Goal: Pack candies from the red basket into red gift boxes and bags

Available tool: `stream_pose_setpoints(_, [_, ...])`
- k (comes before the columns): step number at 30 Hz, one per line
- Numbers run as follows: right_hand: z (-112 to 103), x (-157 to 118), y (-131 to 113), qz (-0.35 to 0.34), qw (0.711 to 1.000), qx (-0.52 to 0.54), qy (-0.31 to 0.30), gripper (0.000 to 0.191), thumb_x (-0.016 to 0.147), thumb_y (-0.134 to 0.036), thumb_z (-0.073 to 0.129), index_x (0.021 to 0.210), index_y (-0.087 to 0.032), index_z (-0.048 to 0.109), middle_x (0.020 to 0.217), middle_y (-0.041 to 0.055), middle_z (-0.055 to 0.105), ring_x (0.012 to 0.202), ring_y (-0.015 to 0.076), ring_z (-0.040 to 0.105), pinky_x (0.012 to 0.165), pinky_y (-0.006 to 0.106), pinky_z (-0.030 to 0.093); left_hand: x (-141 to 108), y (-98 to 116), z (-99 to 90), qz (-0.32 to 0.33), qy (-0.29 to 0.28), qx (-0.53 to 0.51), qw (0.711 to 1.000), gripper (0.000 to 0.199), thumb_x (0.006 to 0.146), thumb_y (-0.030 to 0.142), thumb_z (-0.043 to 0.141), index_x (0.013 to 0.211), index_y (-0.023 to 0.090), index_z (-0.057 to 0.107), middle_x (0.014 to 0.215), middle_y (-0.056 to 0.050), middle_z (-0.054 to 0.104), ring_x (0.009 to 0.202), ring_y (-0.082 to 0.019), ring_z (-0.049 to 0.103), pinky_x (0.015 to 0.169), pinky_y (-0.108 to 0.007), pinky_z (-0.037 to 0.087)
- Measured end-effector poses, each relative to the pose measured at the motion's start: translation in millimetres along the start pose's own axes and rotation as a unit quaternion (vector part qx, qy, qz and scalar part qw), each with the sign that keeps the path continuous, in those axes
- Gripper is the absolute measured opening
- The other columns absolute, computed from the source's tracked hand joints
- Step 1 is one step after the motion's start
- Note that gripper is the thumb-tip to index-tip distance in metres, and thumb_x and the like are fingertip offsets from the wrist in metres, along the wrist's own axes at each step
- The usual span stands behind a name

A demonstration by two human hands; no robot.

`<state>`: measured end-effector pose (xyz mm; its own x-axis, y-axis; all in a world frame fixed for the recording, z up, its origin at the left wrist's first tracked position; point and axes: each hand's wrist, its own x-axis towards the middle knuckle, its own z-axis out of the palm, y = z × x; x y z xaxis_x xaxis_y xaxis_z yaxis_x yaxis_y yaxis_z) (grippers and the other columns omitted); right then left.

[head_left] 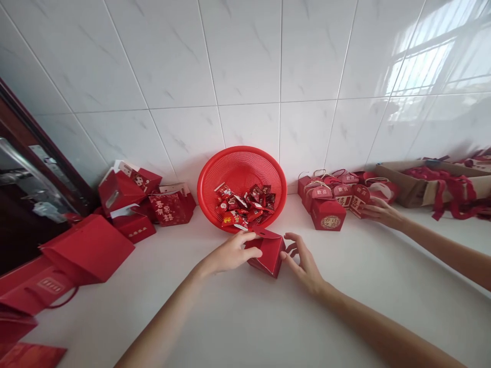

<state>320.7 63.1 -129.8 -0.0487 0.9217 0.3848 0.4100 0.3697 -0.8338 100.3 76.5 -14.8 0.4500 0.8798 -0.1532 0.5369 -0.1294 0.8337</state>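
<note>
A small red gift box (267, 258) sits on the white table in front of me, tilted toward my side, with its top flap up. My left hand (230, 254) grips its left side, thumb across the front and fingers at the top flap. On the other side, my right hand (305, 266) has its fingers bent and apart, the thumb tip at the box's right edge. Just behind the box, a red plastic basket (282, 204) leans against the tiled wall. It contains wrapped candies (251, 205), mostly red.
Open red boxes (88, 248) and a red bag (38, 283) line the left. At right, finished-looking boxes (329, 214) stand grouped, and another person's hand (383, 212) touches one. A cardboard carton (420, 197) with red ribbons (454, 191) sits farther right.
</note>
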Motion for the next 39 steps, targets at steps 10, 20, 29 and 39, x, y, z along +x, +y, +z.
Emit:
stream_pose_setpoints(10, [0.4, -11.8, -9.0, -0.161, 0.974, -0.158, 0.019, 0.063, 0.098, -0.043, 0.05, 0.153, -0.027, 0.024, 0.158, 0.0166, 0.034, 0.146, 0.0338, 0.036, 0.112, 0.056, 0.043, -8.0, -5.8, 27.1, 0.081, 0.076, 0.135, 0.985, 0.056, 0.081, 0.019, 0.058, 0.136, 0.027, 0.057, 0.144, -0.008, 0.055, 0.134, -0.029, 0.049, 0.113, -0.043, 0.04])
stream_pose_setpoints(20, [-1.1, -12.6, -22.7, -0.287, 0.94, -0.186, 0.011, 0.073, 0.097, -0.012, 0.043, 0.158, -0.041, 0.016, 0.168, 0.0068, 0.006, 0.149, 0.0328, 0.031, 0.108, 0.053, 0.048, -13.0, -2.6, 29.1, 0.116, 0.068, 0.119, 0.984, 0.057, 0.084, 0.021, 0.06, 0.14, 0.032, 0.055, 0.147, -0.007, 0.051, 0.136, -0.028, 0.049, 0.109, -0.04, 0.045])
stream_pose_setpoints(29, [-17.2, -7.5, -22.7, -0.305, 0.94, -0.154, -0.012, 0.063, 0.098, -0.011, 0.041, 0.153, -0.041, 0.034, 0.168, 0.0062, 0.012, 0.143, 0.0324, 0.042, 0.105, 0.053, 0.051, -15.4, -2.1, 21.3, 0.07, 0.076, 0.112, 0.988, 0.067, 0.08, 0.033, 0.069, 0.143, 0.037, 0.05, 0.162, -0.008, 0.029, 0.143, -0.035, 0.039, 0.103, -0.047, 0.051])
stream_pose_setpoints(39, [-26.2, -2.8, -30.3, -0.26, 0.944, -0.189, -0.078, 0.085, 0.08, -0.063, 0.071, 0.152, -0.029, 0.04, 0.155, 0.0174, 0.04, 0.124, 0.0359, 0.056, 0.095, 0.053, 0.056, -13.7, -5.6, 21.9, 0.064, 0.064, 0.135, 0.987, 0.048, 0.083, 0.044, 0.068, 0.129, 0.033, 0.062, 0.159, -0.008, 0.035, 0.141, -0.038, 0.042, 0.101, -0.045, 0.052])
